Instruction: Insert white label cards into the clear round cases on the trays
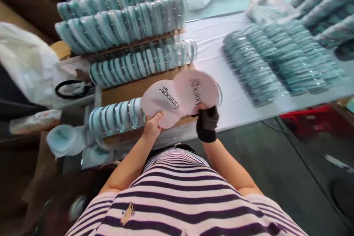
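Note:
My left hand [151, 126] is bare and grips the lower edge of a round pale pink puff [163, 101] printed with a dark script logo. My right hand [207, 121], in a dark fingerless glove, holds a second pink puff [197, 90] with the same logo, together with a clear round case [219, 94] behind it. The two puffs overlap above the table's near edge. Just left of my left hand lies a row of teal round cases [116, 116] on cardboard.
Stacked rows of teal cases [121, 22] on cardboard sheets fill the left. More rows [273, 62] lie on the white table cover [210, 40] at right. A white plastic bag [24, 62] sits far left, loose teal lids [61, 138] below it, dark floor at right.

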Available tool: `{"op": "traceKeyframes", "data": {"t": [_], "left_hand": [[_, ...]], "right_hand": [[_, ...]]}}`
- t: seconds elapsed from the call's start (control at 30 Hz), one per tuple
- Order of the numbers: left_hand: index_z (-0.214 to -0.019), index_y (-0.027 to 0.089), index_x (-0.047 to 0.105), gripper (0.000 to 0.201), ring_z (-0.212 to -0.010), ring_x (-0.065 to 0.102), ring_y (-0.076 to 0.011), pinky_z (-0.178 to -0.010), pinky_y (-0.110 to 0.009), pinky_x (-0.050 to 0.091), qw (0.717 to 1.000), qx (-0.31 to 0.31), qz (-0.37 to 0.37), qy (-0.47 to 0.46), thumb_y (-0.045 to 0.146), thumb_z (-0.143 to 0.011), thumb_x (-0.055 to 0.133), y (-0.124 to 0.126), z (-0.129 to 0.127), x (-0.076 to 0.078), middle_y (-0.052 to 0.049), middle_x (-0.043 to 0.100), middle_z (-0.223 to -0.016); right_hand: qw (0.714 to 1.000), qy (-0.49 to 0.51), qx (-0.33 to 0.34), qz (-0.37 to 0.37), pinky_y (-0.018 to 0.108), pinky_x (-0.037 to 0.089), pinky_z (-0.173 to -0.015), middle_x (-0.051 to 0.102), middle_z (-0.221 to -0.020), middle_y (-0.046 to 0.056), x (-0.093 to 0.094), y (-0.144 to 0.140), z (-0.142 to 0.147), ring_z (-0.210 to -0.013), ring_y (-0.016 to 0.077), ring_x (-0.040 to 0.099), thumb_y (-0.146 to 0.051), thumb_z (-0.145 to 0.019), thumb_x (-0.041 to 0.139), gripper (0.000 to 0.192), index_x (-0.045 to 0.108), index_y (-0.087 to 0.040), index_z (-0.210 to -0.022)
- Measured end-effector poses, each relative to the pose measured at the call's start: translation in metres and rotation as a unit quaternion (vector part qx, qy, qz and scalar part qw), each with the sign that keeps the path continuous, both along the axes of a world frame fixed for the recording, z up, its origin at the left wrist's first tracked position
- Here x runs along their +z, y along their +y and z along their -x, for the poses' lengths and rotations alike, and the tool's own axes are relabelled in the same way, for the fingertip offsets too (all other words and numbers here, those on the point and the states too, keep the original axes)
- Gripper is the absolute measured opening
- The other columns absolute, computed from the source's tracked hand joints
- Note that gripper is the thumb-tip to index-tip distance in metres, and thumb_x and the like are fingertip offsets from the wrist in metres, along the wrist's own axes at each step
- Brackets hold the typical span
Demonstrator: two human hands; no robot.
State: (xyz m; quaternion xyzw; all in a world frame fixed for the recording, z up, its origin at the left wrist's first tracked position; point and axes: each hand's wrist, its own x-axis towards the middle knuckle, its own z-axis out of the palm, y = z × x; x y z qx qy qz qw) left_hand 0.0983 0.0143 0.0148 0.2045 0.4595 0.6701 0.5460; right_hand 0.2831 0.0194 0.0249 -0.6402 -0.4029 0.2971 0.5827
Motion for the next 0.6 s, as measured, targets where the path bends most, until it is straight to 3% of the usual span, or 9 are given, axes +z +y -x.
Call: {"op": "traceKeyframes", "data": {"t": [0.1,0.17,0.3,0.4,0.5,0.6], "left_hand": [[-0.116,0.028,0.07,0.054,-0.104,0.071,-0.0233,-0.09,-0.033,0.059,0.998,-0.031,0.008,-0.06,0.02,-0.064,0.085,0.033,-0.032,0.016,-0.002,0.076,-0.112],[-0.114,0.027,0.071,0.042,-0.113,0.068,-0.0247,-0.097,-0.037,0.056,0.992,-0.083,0.005,-0.096,0.024,-0.073,0.079,0.062,-0.059,0.029,-0.004,0.075,-0.117],[-0.118,0.025,0.07,0.031,-0.13,0.058,-0.0261,-0.11,-0.045,0.047,0.97,-0.182,-0.008,-0.162,0.026,-0.088,0.067,0.124,-0.13,0.043,-0.005,0.069,-0.13],[-0.125,0.019,0.066,0.033,-0.132,0.056,-0.0242,-0.112,-0.042,0.045,0.957,-0.211,-0.005,-0.198,0.019,-0.092,0.059,0.159,-0.179,0.037,-0.008,0.067,-0.133],[-0.132,0.015,0.061,0.04,-0.134,0.055,-0.0224,-0.113,-0.037,0.044,0.954,-0.202,0.028,-0.218,0.012,-0.093,0.053,0.176,-0.205,0.024,-0.009,0.066,-0.134],[-0.136,0.017,0.059,0.042,-0.134,0.054,-0.0222,-0.113,-0.038,0.044,0.954,-0.194,0.053,-0.221,0.014,-0.094,0.053,0.177,-0.206,0.014,-0.008,0.066,-0.135]], "right_hand": [[0.962,-0.197,-0.19,-0.005,0.043,0.054,-0.082,0.067,-0.111,0.019,0.001,-0.002,-0.087,-0.099,0.0302,0.065,-0.057,-0.081,0.052,0.059,0.061,-0.011,-0.118],[0.916,-0.338,-0.208,0.064,0.041,0.052,-0.076,0.069,-0.102,0.022,0.002,-0.018,-0.133,-0.093,0.0323,0.066,-0.053,-0.083,0.05,0.057,0.063,-0.008,-0.116],[0.838,-0.514,-0.059,0.174,0.032,0.042,-0.062,0.071,-0.08,0.015,0.005,-0.053,-0.172,-0.069,0.0255,0.064,-0.045,-0.091,0.041,0.045,0.068,-0.012,-0.108],[0.802,-0.563,0.032,0.196,0.028,0.034,-0.058,0.072,-0.08,0.011,0.006,-0.06,-0.173,-0.066,0.0207,0.063,-0.039,-0.094,0.038,0.041,0.069,-0.015,-0.107],[0.782,-0.571,0.092,0.232,0.027,0.028,-0.056,0.072,-0.08,0.01,0.005,-0.042,-0.171,-0.066,0.019,0.062,-0.036,-0.094,0.039,0.038,0.066,-0.016,-0.111],[0.769,-0.567,0.137,0.261,0.028,0.025,-0.055,0.073,-0.085,0.009,0.0,-0.002,-0.165,-0.069,0.0191,0.064,-0.035,-0.095,0.039,0.039,0.061,-0.017,-0.122]]}}
